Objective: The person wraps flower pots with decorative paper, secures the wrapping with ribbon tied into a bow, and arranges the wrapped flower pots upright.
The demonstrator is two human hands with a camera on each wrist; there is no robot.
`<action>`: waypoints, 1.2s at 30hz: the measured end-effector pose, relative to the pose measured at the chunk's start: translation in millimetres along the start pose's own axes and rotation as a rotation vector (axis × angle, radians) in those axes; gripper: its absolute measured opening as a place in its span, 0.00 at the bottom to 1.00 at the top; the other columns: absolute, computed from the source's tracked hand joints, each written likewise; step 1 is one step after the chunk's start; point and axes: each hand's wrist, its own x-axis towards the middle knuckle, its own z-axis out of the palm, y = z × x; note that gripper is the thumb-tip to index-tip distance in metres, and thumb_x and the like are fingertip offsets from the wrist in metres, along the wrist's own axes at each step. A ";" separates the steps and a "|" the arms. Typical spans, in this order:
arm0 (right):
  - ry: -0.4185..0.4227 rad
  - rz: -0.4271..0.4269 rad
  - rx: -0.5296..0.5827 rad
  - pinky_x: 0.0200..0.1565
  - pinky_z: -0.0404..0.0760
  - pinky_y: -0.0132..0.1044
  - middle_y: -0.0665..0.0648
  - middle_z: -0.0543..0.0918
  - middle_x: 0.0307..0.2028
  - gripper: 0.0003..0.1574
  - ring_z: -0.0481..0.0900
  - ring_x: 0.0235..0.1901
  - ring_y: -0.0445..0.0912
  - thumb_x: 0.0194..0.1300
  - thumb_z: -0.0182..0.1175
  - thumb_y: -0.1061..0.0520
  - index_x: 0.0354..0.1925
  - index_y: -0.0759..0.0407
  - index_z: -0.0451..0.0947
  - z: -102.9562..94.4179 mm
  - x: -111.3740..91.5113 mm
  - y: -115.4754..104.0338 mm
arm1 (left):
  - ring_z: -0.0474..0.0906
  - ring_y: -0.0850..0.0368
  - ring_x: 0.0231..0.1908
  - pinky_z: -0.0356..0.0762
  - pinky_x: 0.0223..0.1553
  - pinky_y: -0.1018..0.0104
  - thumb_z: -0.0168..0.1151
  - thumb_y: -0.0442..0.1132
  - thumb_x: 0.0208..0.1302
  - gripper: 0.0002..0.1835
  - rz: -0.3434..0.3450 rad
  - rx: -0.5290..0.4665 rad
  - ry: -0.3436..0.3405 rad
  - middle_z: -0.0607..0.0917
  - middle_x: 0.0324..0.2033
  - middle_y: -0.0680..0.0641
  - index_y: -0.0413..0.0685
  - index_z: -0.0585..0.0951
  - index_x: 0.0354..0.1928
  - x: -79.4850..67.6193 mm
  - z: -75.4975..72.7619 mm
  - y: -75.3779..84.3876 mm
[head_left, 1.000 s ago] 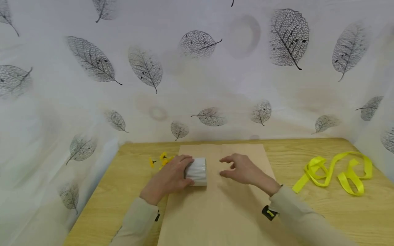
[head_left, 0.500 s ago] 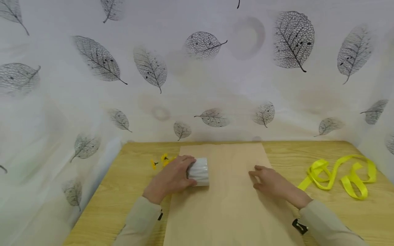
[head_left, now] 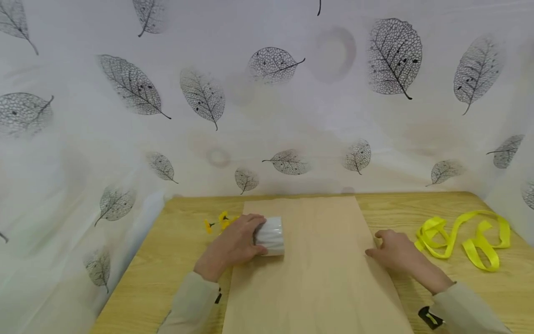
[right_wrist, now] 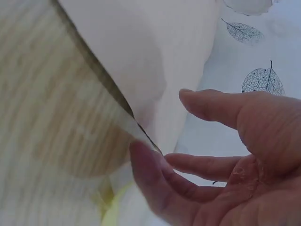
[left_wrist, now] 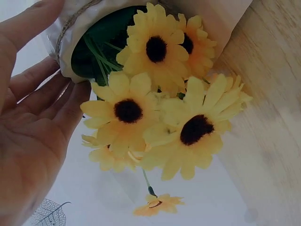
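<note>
My left hand (head_left: 233, 246) grips a white ridged flowerpot (head_left: 269, 236) that lies on its side on a sheet of brown paper (head_left: 325, 260), thumb on the near side and fingers on the far side. In the left wrist view, yellow flowers (left_wrist: 155, 113) with dark centres spill from the pot's green inside, and twine (left_wrist: 68, 28) circles the pot. At the paper's right edge is my right hand (head_left: 396, 253). In the right wrist view its thumb and fingers (right_wrist: 155, 174) stand apart, with fingertips right at the paper's edge (right_wrist: 124, 101).
A loosely looped yellow ribbon (head_left: 446, 236) lies on the wooden table (head_left: 450, 292), right of the paper. Behind the table hangs a pale cloth (head_left: 292, 106) printed with dark leaves.
My right hand has moved right, from over the paper beside the pot to the paper's right edge. My left hand has kept its grip on the pot in the same place.
</note>
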 end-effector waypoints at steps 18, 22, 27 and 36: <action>-0.101 0.172 0.494 0.26 0.78 0.34 0.66 0.83 0.43 0.54 0.75 0.21 0.42 0.71 0.65 0.47 0.71 0.86 0.53 0.8 -5.9 7.4 | 0.79 0.44 0.59 0.78 0.63 0.50 0.79 0.42 0.56 0.36 0.016 -0.001 0.016 0.80 0.63 0.40 0.35 0.76 0.64 -0.5 1.7 2.1; -0.118 0.175 0.555 0.25 0.76 0.32 0.53 0.77 0.26 0.53 0.70 0.19 0.40 0.72 0.63 0.46 0.70 0.86 0.53 -0.6 -6.8 6.0 | 0.79 0.44 0.58 0.78 0.63 0.50 0.79 0.41 0.55 0.36 0.011 -0.003 0.019 0.80 0.63 0.40 0.35 0.76 0.63 -0.1 1.1 2.3; -0.132 0.207 0.604 0.24 0.68 0.31 0.47 0.75 0.24 0.49 0.64 0.19 0.39 0.73 0.62 0.46 0.70 0.82 0.58 0.6 -6.1 6.8 | 0.79 0.43 0.59 0.78 0.62 0.49 0.79 0.41 0.56 0.36 0.010 -0.004 0.013 0.80 0.63 0.39 0.35 0.76 0.64 1.5 0.0 2.4; -0.130 0.178 0.867 0.43 0.87 0.35 0.49 0.85 0.50 0.46 0.83 0.43 0.37 0.75 0.59 0.48 0.74 0.77 0.57 -2.5 -8.5 11.0 | 0.79 0.43 0.59 0.78 0.63 0.49 0.79 0.39 0.56 0.35 0.003 -0.010 0.009 0.80 0.63 0.38 0.34 0.76 0.64 1.5 0.6 2.4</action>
